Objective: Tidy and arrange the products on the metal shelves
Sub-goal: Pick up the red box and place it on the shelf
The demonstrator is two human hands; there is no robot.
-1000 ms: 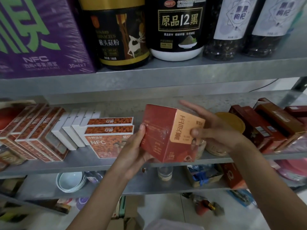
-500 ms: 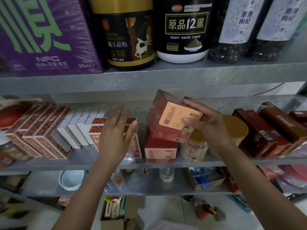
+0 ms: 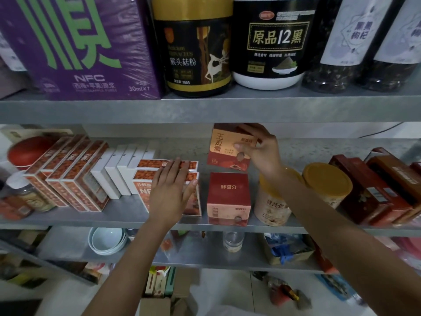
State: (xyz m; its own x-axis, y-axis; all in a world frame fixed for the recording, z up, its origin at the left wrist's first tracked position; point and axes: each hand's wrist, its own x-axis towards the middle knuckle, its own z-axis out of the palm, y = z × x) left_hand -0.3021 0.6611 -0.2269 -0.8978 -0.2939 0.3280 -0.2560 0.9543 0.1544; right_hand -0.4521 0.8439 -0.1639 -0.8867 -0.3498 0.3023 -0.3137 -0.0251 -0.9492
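Above shelved red box (image 3: pixel 228 197), right hand (image 3: pixel 262 151) grips matching box (image 3: pixel 224 149).

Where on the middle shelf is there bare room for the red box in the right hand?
Bare: shelf back behind the standing red box, between orange boxes and yellow-lidded jars; front strip before the white boxes. Crowded: both shelf ends.

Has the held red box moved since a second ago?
Yes. The red box in the right hand has gone up and back: from the front edge of the middle shelf to just under the upper shelf, above its twin.
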